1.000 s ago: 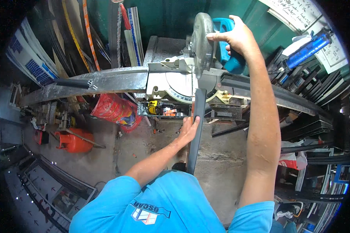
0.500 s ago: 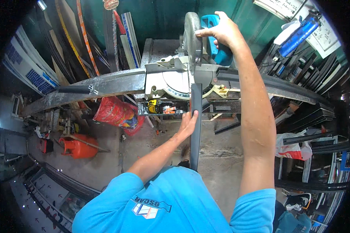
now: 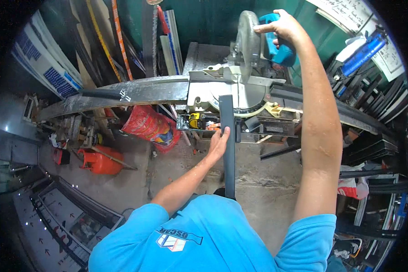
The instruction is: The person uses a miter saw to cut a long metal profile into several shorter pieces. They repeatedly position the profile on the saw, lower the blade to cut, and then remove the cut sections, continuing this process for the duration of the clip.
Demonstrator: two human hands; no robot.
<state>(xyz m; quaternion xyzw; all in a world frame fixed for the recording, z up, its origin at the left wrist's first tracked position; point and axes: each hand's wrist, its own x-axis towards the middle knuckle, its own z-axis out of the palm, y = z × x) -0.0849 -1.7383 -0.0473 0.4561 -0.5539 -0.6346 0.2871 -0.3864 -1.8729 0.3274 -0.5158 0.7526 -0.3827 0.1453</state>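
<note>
My left hand (image 3: 219, 144) is closed round a long dark grey metal profile (image 3: 230, 158), held lengthwise in front of me. The far end of this bar lies over the front of the round mitre saw base (image 3: 251, 96), left of the blade line. Its near end reaches my shirt. Up at the back, my right hand (image 3: 288, 31) grips the teal handle (image 3: 283, 54) of the mitre saw, thumb stretched toward the blade guard (image 3: 248, 43). The saw head is raised, its blade area above the base and apart from the profile.
A dusty bench rail (image 3: 154, 93) runs left from the saw, with a short black profile (image 3: 99, 94) on it. Below are a yellow-black tape measure (image 3: 196, 121), a red sack (image 3: 152, 127) and an orange gas cylinder (image 3: 102, 161). Long strips lean against the green wall.
The view has swung left, so the saw and bench sit further right in the picture. The profile's far end has shifted left relative to the saw base. Both hands keep their grips.
</note>
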